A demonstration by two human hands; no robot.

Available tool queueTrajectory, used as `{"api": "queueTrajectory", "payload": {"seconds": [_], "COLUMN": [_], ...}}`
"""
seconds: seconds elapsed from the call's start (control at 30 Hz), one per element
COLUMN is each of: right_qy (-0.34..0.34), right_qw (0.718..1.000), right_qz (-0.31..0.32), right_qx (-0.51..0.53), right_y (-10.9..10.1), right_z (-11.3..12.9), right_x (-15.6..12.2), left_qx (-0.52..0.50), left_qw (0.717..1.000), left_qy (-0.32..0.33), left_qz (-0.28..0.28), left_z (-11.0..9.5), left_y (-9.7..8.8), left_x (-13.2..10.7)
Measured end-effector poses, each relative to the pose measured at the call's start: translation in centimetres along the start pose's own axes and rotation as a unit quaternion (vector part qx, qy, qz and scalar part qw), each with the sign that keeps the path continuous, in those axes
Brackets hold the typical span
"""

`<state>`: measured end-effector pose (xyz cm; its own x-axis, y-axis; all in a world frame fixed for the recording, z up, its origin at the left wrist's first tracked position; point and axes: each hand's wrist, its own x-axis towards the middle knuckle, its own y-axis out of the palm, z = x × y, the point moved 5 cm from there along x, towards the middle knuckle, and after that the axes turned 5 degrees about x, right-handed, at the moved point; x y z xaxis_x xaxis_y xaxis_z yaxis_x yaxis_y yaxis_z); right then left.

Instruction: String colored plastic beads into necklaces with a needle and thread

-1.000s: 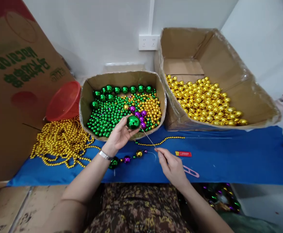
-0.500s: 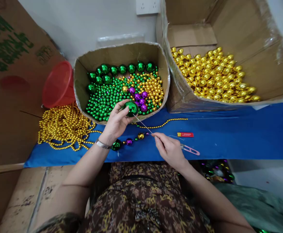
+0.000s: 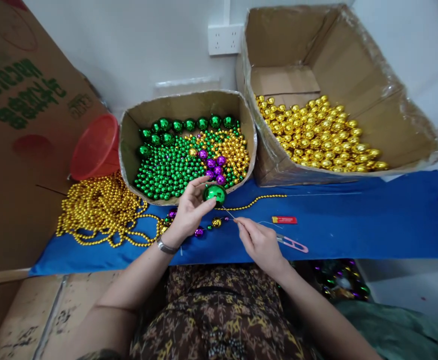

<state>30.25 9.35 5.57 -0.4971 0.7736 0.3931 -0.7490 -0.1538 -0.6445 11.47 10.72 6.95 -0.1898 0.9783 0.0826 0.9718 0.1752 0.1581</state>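
Between the thumb and fingers of my left hand [image 3: 189,212] is a large shiny green bead [image 3: 214,194], held just over the front rim of the smaller cardboard box. Pinched in the fingertips of my right hand [image 3: 260,245] is a thin, straight needle or stiff thread [image 3: 230,213]; its far end meets the green bead's lower side. Under my hands lies a strand with a gold bead [image 3: 216,222], a purple bead [image 3: 199,232] and small green ones. Part of that strand is hidden behind my left wrist. Pink thread snips [image 3: 294,244] lie right beside my right hand.
The smaller box [image 3: 252,165] holds green, gold and purple beads. A larger box [image 3: 384,100] of gold beads stands to its right. Gold bead strings [image 3: 95,210] pile up below a red basin [image 3: 95,147]. A red lighter [image 3: 284,220] lies on the blue cloth [image 3: 354,220].
The view has tilted up, so the boxes sit lower in it. My hands are closer together, and less of the thin line shows between bead and right fingertips.
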Motion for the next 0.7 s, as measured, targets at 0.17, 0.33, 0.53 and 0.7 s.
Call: {"api": "queueTrajectory", "payload": {"seconds": [0.17,0.33,0.53,0.7], "right_qy": [0.009,-0.003,-0.011,0.008], "right_qw": [1.000,1.000,1.000,1.000], "right_qz": [0.004,-0.006,-0.009,-0.019], "right_qx": [0.025,0.022,0.025,0.014], "right_y": [-0.1,0.2,0.8,0.6], "right_z": [-0.1,-0.2,-0.2,-0.4], "right_x": [-0.1,-0.4,-0.5,-0.5], "left_qx": [0.000,0.007,-0.003,0.023], "left_qw": [1.000,0.999,0.999,0.997], "left_qy": [-0.021,0.012,-0.007,-0.002], "left_qz": [0.011,-0.035,-0.033,0.070], "left_z": [0.7,1.3,2.2,2.0], "left_y": [0.2,-0.1,0.6,0.5], "left_x": [-0.4,-0.9,-2.0,-1.8]}}
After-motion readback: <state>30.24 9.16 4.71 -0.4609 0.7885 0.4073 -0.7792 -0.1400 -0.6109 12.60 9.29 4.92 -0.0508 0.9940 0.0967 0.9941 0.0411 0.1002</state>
